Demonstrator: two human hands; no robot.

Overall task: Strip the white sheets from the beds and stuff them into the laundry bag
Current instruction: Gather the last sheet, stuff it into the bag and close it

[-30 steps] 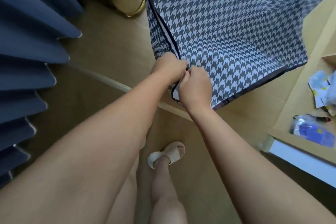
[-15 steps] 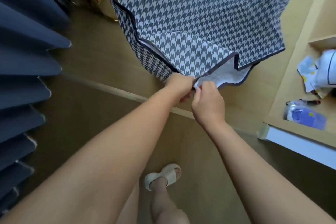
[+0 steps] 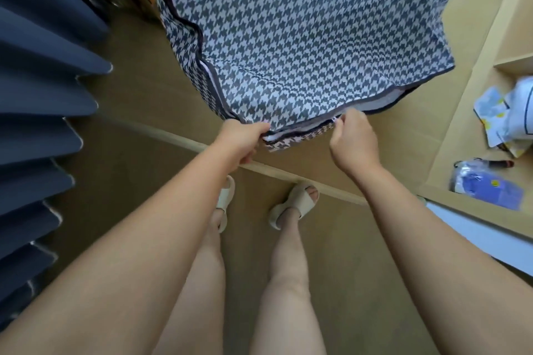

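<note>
So the laundry bag point(image 3: 302, 37), the big grey-and-white houndstooth one with dark trim, is found in the middle of the view on the far side of the hands, over the tan floor point(image 3: 346, 268); whether its far end is resting on anything can't be told. Its near edge is parted a bit, and a pale lining can be seen inside. The near left corner is held tight in the grip of the left hand point(image 3: 240, 140), fingers curled right round the fabric. The right hand point(image 3: 353, 143) is set a little apart to the right, its grip narrowed to a pinch on the trimmed edge, on something too small to make out. Pleated navy curtains point(image 3: 37, 95) are seen along the left. A wooden shelf point(image 3: 461, 124) is seen on the right, with a blue packet point(image 3: 487, 187) lying on it. Two cream sandals point(image 3: 297, 202) are worn on the feet, near a pale floor strip point(image 3: 288, 171).
</note>
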